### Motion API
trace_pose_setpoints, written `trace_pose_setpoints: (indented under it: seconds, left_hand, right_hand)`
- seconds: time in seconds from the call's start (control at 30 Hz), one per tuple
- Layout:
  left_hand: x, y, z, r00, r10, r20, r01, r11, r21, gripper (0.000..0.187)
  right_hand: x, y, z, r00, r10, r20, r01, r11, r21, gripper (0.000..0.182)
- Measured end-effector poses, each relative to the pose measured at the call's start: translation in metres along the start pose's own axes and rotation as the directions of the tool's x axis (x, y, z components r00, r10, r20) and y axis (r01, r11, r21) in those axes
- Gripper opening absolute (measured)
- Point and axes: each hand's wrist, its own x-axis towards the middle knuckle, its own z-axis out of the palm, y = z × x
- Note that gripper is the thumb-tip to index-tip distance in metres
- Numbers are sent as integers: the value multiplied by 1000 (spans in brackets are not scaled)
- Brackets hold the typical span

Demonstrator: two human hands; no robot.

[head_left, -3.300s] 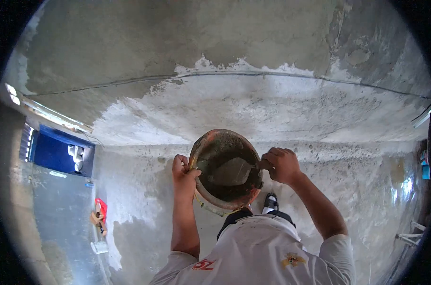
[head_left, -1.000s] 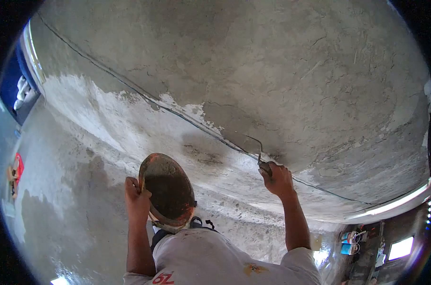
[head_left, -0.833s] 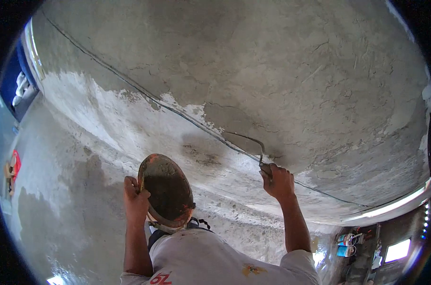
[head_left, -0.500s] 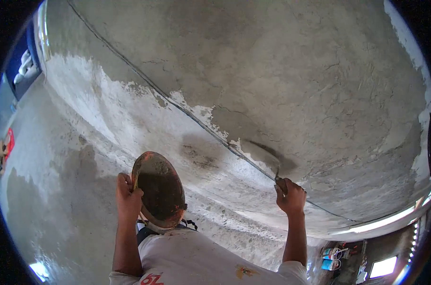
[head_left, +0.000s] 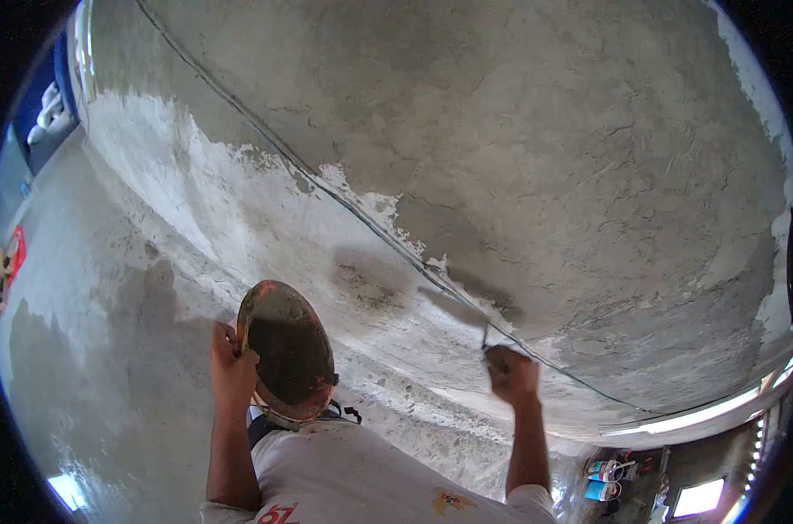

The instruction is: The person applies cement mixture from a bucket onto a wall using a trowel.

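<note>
My left hand (head_left: pixel 232 371) is closed on the rim of a round, shallow mortar pan (head_left: pixel 313 349), tilted so that its dark inside shows. The pan is stained with reddish patches and sits close in front of my body. My right hand (head_left: pixel 512 374) is wrapped around the handle of a trowel (head_left: pixel 459 306). Its thin blade points up and left, close to the wall and overlapping the dark cable (head_left: pixel 362 216) in this view. Grey wet plaster (head_left: pixel 589 175) covers the wall above, with a ragged edge against the paler surface (head_left: pixel 231 201).
The cable runs diagonally across the whole wall. A floor (head_left: pixel 99 349) with damp patches lies at the left, with a red object (head_left: pixel 17 253) at its far side. Buckets (head_left: pixel 603 480) stand at the lower right near a bright window opening (head_left: pixel 699 497).
My right hand has moved left and slightly down with the trowel, away from the plaster above the cable. The pan in my left hand has shifted slightly left.
</note>
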Motion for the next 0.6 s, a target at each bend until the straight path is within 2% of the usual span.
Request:
trace_pose_setpoints:
  seconds: [0.03,0.1,0.13,0.17,0.23,0.27,0.33,0.4,0.47,0.6]
  left_hand:
    - [0,0,0,1000,5,4,-5,1000,1,33]
    - [-2,-2,0,999,13,43,-11,998,-54,36]
    - [-2,-1,-1,999,20,48,-17,999,-48,36]
    - [-4,0,-2,999,-1,47,2,1000,-15,36]
    - [0,0,-5,999,-1,43,0,1000,27,37]
    - [1,-5,-7,998,-5,69,6,1000,-14,38]
    - [2,-4,-11,995,1,100,3,999,-44,38]
    - [1,1,-16,996,-53,77,43,991,123,39]
    - [0,11,-18,993,-65,95,53,991,123,39]
    - [4,9,-24,991,-82,107,70,992,104,39]
  right_hand:
    - [-7,12,27,999,-36,23,37,999,-37,21]
    - [-15,27,93,996,76,56,-77,997,13,28]
    - [-17,35,126,998,65,21,-68,971,231,22]
    - [-15,45,161,992,118,42,-126,944,304,11]
    - [-4,41,203,998,63,-13,-49,878,477,15]
    - [1,37,222,998,67,-14,-51,869,492,15]
    - [11,24,247,997,81,-1,-61,760,648,21]
    - [19,13,260,994,107,2,-77,700,711,21]
    - [26,-2,269,984,178,11,-117,600,792,21]
    - [38,-17,280,982,170,-81,-34,583,812,19]
